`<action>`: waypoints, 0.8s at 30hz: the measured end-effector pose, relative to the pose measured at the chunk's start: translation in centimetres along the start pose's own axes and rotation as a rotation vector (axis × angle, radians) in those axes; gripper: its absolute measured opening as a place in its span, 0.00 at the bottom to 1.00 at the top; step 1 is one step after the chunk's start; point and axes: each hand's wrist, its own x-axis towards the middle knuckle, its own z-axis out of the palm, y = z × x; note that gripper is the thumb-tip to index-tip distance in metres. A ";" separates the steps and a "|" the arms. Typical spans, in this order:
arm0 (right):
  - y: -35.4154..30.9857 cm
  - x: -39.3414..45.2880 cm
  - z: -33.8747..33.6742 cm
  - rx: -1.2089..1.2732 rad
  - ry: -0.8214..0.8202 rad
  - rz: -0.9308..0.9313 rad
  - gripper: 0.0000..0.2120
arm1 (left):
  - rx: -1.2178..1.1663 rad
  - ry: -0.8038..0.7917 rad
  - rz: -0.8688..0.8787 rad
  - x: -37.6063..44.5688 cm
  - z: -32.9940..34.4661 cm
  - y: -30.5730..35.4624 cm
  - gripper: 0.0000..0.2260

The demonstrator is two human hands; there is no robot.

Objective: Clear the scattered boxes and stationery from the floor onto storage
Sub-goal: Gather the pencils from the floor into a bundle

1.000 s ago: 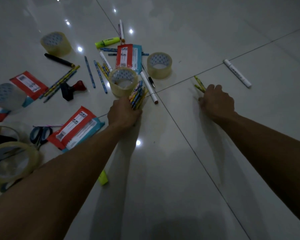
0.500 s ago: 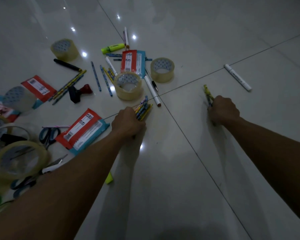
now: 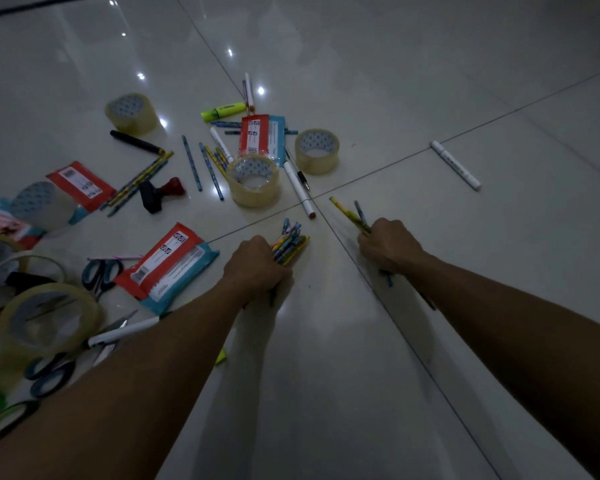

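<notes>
Down on the shiny white tiled floor point(image 3: 378, 341), two bare hands are reaching out. The left hand point(image 3: 257, 268) is curling its fingers tight round a thick bunch of blue and yellow patterned pencils point(image 3: 289, 244), and their tips are sticking out past the knuckles. The right hand point(image 3: 388, 244) is gripping two more patterned pencils point(image 3: 350, 214), which are poking up and to the left from the fist.

No box, tray or other holder is showing here, so the things are all lying loose on the floor. A clear roll of sticky tape point(image 3: 254, 184) is sitting just past the left hand, with a long white marker pen point(image 3: 298, 188) lying beside it. A red and blue flat packet point(image 3: 168, 266) is resting left of the left hand. Another white marker point(image 3: 456, 165) is lying well apart, far to the right. More tape rolls, packets, scissors and loose pencils are lying scattered on the left.
</notes>
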 end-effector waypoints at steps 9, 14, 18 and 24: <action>-4.0 -3.0 2.7 0.514 -0.178 0.032 0.08 | -0.052 0.027 -0.009 -3.3 1.3 -1.2 0.20; -5.2 -4.0 3.6 0.519 -0.180 0.087 0.09 | -0.061 0.088 0.035 -4.3 2.3 -1.4 0.17; -5.1 -4.2 3.9 0.549 -0.171 0.171 0.05 | -0.256 0.033 -0.070 -4.7 1.9 -1.9 0.18; -4.3 -5.4 4.0 0.392 -0.180 0.198 0.07 | -0.221 -0.018 -0.046 -5.1 2.3 -3.2 0.19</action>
